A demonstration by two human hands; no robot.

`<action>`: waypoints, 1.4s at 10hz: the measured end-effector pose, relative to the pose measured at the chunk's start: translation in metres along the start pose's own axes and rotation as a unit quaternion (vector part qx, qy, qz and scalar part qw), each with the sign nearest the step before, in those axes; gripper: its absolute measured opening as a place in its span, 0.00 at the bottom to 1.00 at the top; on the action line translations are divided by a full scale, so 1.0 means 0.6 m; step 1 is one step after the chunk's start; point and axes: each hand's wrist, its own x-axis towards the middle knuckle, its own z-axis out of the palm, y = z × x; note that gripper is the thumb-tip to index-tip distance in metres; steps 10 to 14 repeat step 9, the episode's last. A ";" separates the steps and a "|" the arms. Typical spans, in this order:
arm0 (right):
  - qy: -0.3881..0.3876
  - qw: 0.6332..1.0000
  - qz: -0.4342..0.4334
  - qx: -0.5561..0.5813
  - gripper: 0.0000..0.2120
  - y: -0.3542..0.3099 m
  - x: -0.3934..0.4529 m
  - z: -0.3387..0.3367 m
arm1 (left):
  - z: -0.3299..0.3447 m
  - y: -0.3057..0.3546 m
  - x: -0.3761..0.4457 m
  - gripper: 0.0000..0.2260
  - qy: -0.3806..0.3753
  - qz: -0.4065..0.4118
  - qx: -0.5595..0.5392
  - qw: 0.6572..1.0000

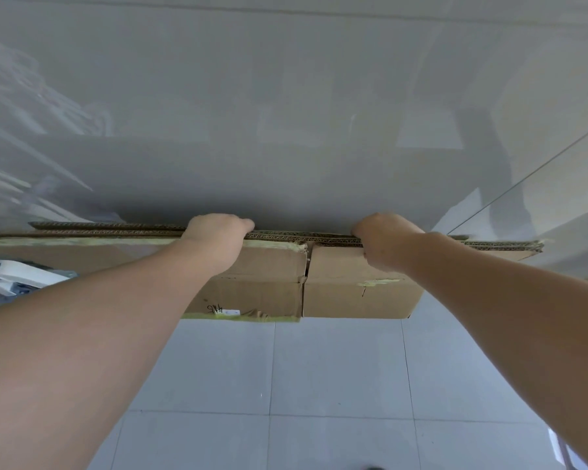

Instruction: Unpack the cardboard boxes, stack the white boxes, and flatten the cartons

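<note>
Several flattened brown cartons point(272, 269) stand on edge against a frosted glass wall, their corrugated top edges showing and strips of yellowish tape along the flaps. My left hand point(218, 235) grips the top edge of the stack left of centre, fingers curled over the far side. My right hand point(384, 239) grips the same edge right of centre, fingers curled over it. Both arms reach forward from the bottom corners. No white boxes show in this view.
The frosted glass wall point(286, 113) fills the upper half, with a glass panel edge point(523, 184) at the right. Pale tiled floor point(286, 385) lies below the cartons. A white and grey object point(17, 276) sits at the left edge.
</note>
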 end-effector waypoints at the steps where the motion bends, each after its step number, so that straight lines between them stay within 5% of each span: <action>1: 0.004 0.998 -0.050 -0.026 0.10 0.005 -0.001 -0.029 | -0.024 -0.021 -0.002 0.16 -0.020 0.016 -0.017 1.000; 3: 0.014 0.998 -0.056 -0.031 0.10 0.004 0.010 -0.052 | -0.057 -0.037 0.007 0.22 -0.088 0.039 0.005 0.995; 6: 0.037 0.997 0.060 0.043 0.07 0.031 0.035 0.011 | 0.001 -0.010 0.044 0.17 0.042 -0.003 -0.017 0.999; 8: 0.052 0.993 0.093 0.056 0.07 0.041 0.046 0.021 | 0.008 0.004 0.054 0.09 0.046 -0.005 -0.002 0.999; 14: 0.054 0.992 0.094 0.062 0.05 0.040 0.046 0.028 | 0.016 0.016 0.063 0.09 0.051 -0.006 0.006 0.999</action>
